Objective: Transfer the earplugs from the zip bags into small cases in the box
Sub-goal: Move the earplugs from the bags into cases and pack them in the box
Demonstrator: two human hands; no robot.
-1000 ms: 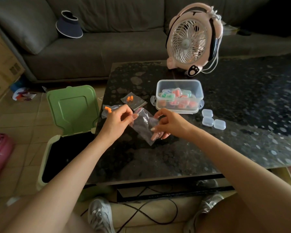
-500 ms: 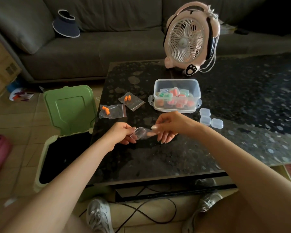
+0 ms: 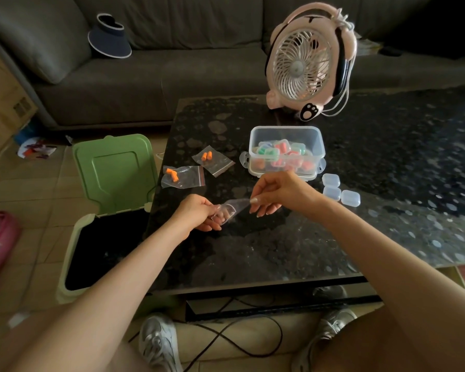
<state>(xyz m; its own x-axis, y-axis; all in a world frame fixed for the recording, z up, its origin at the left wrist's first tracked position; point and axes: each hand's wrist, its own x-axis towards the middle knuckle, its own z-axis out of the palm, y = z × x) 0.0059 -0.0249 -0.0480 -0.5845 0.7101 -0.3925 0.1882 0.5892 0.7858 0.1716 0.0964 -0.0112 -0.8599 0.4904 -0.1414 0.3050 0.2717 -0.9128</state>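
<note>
I am looking into a home living room: a grey sofa [image 3: 172, 76] is running behind a dark stone coffee table [image 3: 253, 251], a pink fan [image 3: 304, 65] is standing on it, and a green bin [image 3: 113, 167] is sitting open on the tiled floor [image 3: 38, 189].

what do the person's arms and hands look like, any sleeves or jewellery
The left arm and right arm are bare as far as the view shows, with no sleeves. No watch, bracelet or ring shows on the left hand or right hand. The right hand's nails are longish with a pale finish.
</note>
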